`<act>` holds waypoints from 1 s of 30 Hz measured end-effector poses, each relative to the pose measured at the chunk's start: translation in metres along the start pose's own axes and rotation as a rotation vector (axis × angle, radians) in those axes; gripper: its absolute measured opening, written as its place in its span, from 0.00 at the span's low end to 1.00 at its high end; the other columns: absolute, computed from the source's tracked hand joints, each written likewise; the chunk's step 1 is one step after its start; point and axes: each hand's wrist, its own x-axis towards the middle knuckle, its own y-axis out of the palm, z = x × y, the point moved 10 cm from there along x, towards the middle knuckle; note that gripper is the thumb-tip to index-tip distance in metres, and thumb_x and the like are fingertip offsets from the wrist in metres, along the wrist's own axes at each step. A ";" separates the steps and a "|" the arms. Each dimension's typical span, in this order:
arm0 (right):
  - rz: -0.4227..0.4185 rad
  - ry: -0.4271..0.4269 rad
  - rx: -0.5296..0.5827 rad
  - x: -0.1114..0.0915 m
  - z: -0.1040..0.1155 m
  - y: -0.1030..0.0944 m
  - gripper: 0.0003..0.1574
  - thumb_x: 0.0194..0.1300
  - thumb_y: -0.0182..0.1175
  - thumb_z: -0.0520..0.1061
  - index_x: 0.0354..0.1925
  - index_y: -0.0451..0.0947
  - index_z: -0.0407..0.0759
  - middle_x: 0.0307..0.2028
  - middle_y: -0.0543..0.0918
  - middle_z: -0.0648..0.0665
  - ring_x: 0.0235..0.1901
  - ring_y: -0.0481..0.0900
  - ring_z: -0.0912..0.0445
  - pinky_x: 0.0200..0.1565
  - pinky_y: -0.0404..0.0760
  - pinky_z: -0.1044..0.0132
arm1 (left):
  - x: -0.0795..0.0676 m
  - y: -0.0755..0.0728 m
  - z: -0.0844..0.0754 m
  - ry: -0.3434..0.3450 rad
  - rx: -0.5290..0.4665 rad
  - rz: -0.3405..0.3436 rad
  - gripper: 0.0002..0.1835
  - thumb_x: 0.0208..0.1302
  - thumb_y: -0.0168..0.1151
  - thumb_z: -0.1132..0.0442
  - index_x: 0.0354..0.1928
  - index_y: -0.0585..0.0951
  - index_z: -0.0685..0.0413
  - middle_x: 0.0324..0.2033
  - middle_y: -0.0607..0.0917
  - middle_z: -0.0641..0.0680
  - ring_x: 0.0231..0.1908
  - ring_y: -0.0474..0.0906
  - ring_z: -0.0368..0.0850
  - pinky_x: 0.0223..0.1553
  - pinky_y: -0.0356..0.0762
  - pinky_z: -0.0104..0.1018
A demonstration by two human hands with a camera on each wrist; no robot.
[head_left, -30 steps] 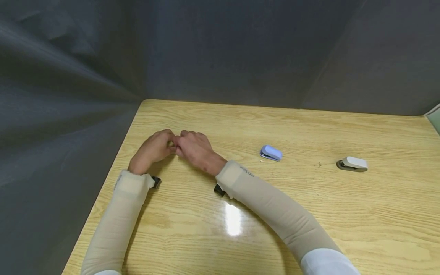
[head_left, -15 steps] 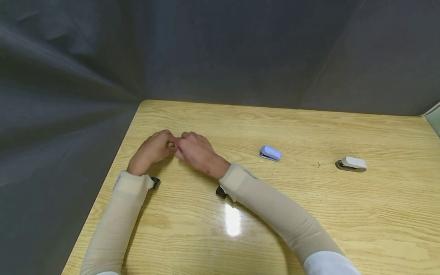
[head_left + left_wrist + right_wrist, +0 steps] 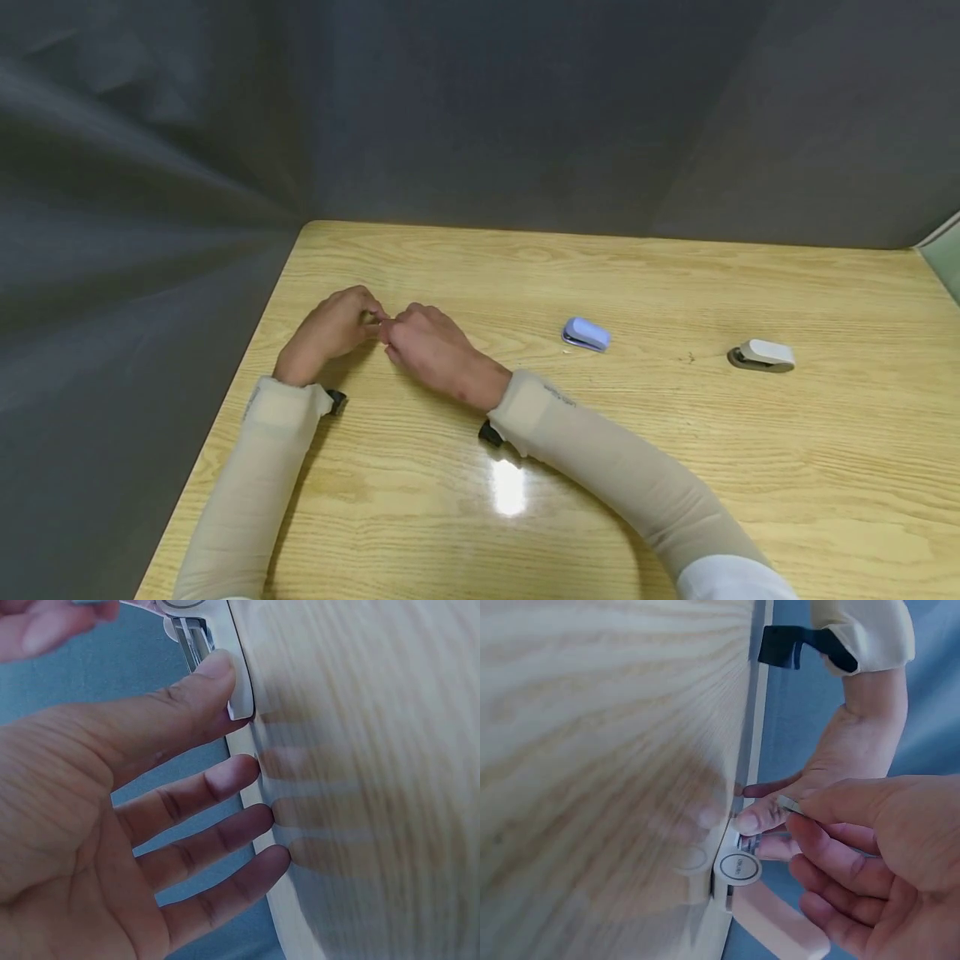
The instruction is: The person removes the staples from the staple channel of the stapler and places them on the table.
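My left hand (image 3: 330,329) rests at the left part of the wooden table and pinches the base of a stapler (image 3: 739,868) between thumb and index finger. This stapler has a white base, a round hinge and a pink cover (image 3: 780,922) swung away from the base; the hands hide it in the head view. An open metal channel (image 3: 193,641) shows beside the left thumb. Just above the stapler, my right hand (image 3: 435,350) pinches a small silvery strip of staples (image 3: 789,804) between thumb and index finger. Its remaining fingers are curled.
A blue stapler (image 3: 587,334) lies to the right of the hands, with a tiny scrap beside it. Farther right sits a white and grey stapler (image 3: 761,356). Dark sheeting (image 3: 480,117) borders the table's back and left edges.
My right hand has shifted slightly toward me, and its wrist has moved down and to the right. The left hand stays nearly in place on the stapler.
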 end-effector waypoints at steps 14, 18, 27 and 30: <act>0.015 0.037 0.031 -0.033 -0.006 -0.004 0.12 0.76 0.58 0.40 0.33 0.85 0.45 0.32 0.82 0.50 0.29 0.77 0.59 0.36 0.79 0.61 | -0.002 0.003 0.003 -0.038 -0.039 0.016 0.07 0.65 0.73 0.64 0.43 0.89 0.59 0.46 0.82 0.57 0.44 0.77 0.54 0.47 0.74 0.53; 0.026 0.050 0.052 -0.042 -0.012 -0.002 0.13 0.75 0.58 0.40 0.32 0.83 0.47 0.31 0.82 0.51 0.28 0.77 0.59 0.35 0.78 0.62 | -0.002 0.003 0.002 -0.030 -0.033 0.015 0.07 0.65 0.73 0.64 0.43 0.88 0.59 0.46 0.82 0.57 0.43 0.77 0.53 0.46 0.74 0.52; 0.003 0.065 0.105 -0.056 -0.023 -0.002 0.11 0.72 0.60 0.39 0.30 0.82 0.48 0.25 0.81 0.55 0.25 0.76 0.61 0.34 0.78 0.63 | -0.002 0.002 0.001 -0.043 -0.039 0.016 0.09 0.66 0.73 0.63 0.45 0.88 0.60 0.45 0.81 0.56 0.41 0.75 0.53 0.43 0.73 0.50; 0.003 0.067 0.101 -0.059 -0.025 -0.001 0.11 0.71 0.61 0.39 0.29 0.81 0.49 0.24 0.80 0.55 0.25 0.76 0.60 0.33 0.79 0.62 | -0.003 0.003 0.002 -0.048 -0.042 0.022 0.09 0.66 0.73 0.63 0.45 0.88 0.60 0.46 0.81 0.56 0.40 0.75 0.53 0.42 0.73 0.49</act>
